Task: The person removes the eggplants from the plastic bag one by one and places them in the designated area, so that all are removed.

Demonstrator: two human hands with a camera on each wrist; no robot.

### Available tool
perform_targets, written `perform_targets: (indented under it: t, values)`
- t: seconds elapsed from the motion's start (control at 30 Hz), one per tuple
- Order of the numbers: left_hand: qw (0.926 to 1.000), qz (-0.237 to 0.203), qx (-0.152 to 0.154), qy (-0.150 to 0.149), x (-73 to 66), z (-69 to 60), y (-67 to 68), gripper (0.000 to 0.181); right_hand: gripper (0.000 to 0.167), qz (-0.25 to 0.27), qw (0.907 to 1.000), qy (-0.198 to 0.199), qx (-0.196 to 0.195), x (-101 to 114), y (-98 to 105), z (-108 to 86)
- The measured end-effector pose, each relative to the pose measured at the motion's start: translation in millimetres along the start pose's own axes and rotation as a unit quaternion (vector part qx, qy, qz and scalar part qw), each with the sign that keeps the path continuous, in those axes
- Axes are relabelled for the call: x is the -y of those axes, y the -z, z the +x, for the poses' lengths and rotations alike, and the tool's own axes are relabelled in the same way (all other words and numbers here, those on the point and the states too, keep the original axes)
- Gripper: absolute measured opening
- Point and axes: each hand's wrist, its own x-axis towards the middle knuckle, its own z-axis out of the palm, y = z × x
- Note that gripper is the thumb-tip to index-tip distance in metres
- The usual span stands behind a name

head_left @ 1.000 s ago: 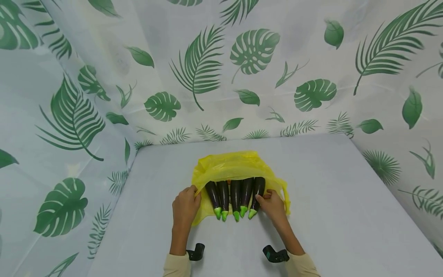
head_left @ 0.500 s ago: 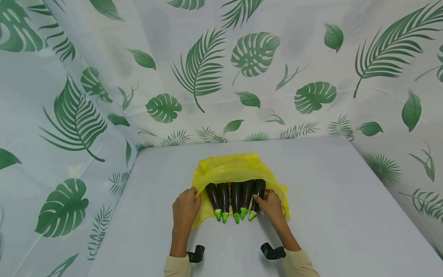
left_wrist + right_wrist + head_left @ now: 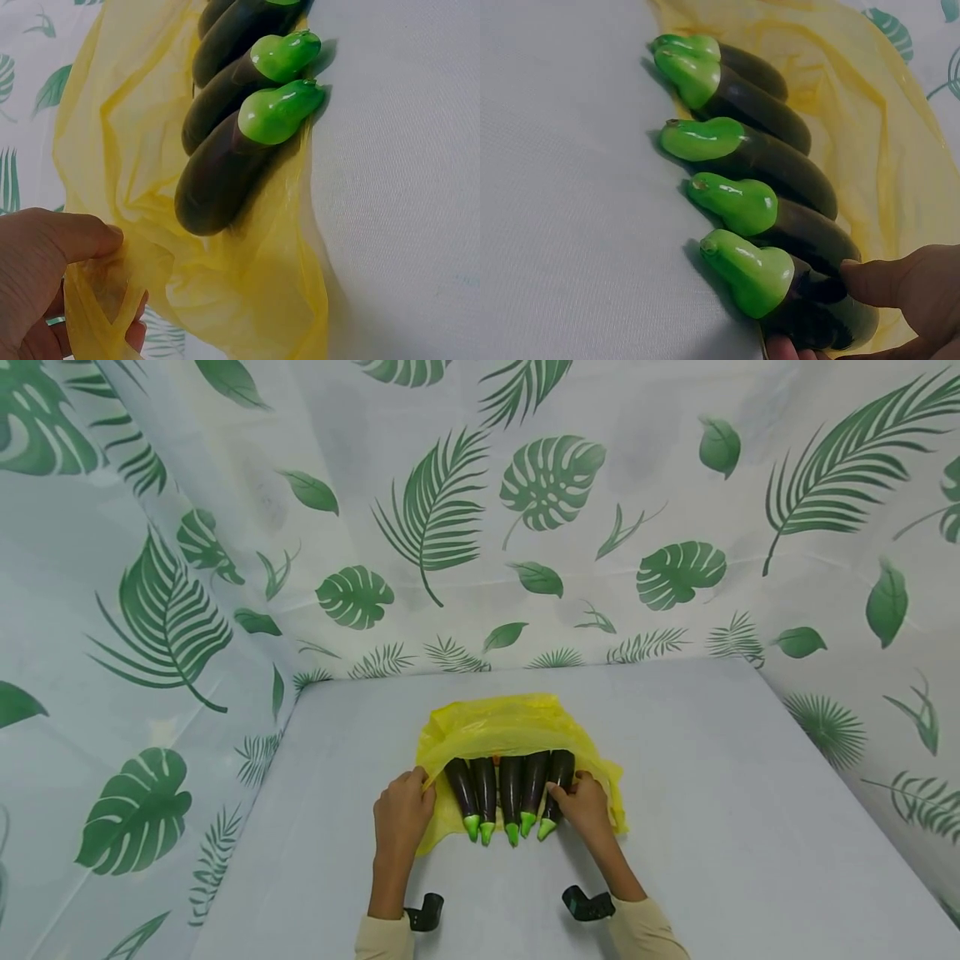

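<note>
A yellow plastic bag lies on the table with its mouth facing me. Several dark eggplants with green stem ends sit side by side in its opening, stems outward. At the bag's left edge, my left hand pinches the thin plastic; the left wrist view shows the thumb on top and a fold of bag running over the fingers. My right hand grips the rightmost eggplant, thumb above and fingertips at its near side. The far ends of the eggplants are hidden under the bag.
A small orange spot shows behind the eggplants, too small to identify. The white table extends around the bag, and a leaf-printed curtain hangs at the back and sides. Black wrist cameras sit at both wrists.
My right hand has shifted slightly left and its thumb reaches further over the rightmost eggplant. The left hand keeps its hold on the bag. The head view has tilted slightly.
</note>
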Motion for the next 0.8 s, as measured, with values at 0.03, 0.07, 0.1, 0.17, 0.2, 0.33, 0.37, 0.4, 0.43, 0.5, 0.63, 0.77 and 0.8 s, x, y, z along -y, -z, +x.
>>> perform_targets:
  t: [0.03,0.07,0.1,0.17,0.2,0.33,0.37,0.4,0.43,0.5,0.63,0.77,0.8]
  values:
    - [1.0000,0.001,0.000,0.000,-0.1,-0.1,0.0,0.008,0.065,0.000,1.0000,-0.001,0.000,-0.8,-0.3,0.4]
    - [1.0000,0.001,0.000,0.000,-0.1,-0.2,0.0,0.008,0.066,0.000,1.0000,-0.003,0.001,-1.8,-0.7,0.9]
    - [1.0000,0.002,-0.001,-0.001,-0.2,-0.2,0.1,0.008,0.066,-0.001,1.0000,-0.005,0.001,-2.2,-0.7,1.0]
    - [1.0000,0.002,-0.002,-0.002,-0.3,-0.3,0.5,0.009,0.066,-0.002,1.0000,-0.009,0.003,-1.9,-0.2,1.0]
    - [1.0000,0.003,-0.003,-0.002,-0.3,-0.4,0.8,0.009,0.066,-0.003,0.9999,-0.011,0.004,-1.4,0.4,0.7]
    - [1.0000,0.001,-0.007,-0.006,0.5,-1.2,1.4,0.009,0.065,0.000,0.9998,-0.019,0.009,0.5,2.9,-0.9]
    - [0.9999,0.001,-0.009,-0.007,0.8,-1.4,1.4,0.009,0.065,0.004,0.9997,-0.021,0.011,0.5,3.3,-1.5]
    - [0.9999,0.001,-0.010,-0.008,1.0,-1.7,1.4,0.009,0.065,0.007,0.9997,-0.019,0.010,0.4,3.5,-2.1]
    - [0.9999,0.000,-0.012,-0.009,1.1,-1.8,1.3,0.009,0.065,0.010,0.9997,-0.018,0.009,0.4,3.5,-2.7]
    - [0.9999,0.000,-0.014,-0.010,1.1,-2.1,1.3,0.009,0.065,0.012,0.9999,-0.010,-0.001,0.4,3.2,-4.6]
    - [0.9998,-0.002,-0.014,-0.011,0.6,-2.2,1.4,0.009,0.065,0.021,0.9996,-0.018,0.000,4.3,4.7,-7.6]
    - [0.9999,-0.003,-0.012,-0.010,0.0,-2.2,1.7,0.010,0.063,0.031,0.9984,-0.043,0.020,12.1,9.3,-11.2]
    - [0.9999,-0.002,-0.012,-0.010,-0.3,-2.2,1.8,0.010,0.063,0.030,0.9984,-0.042,0.022,14.1,10.5,-11.8]
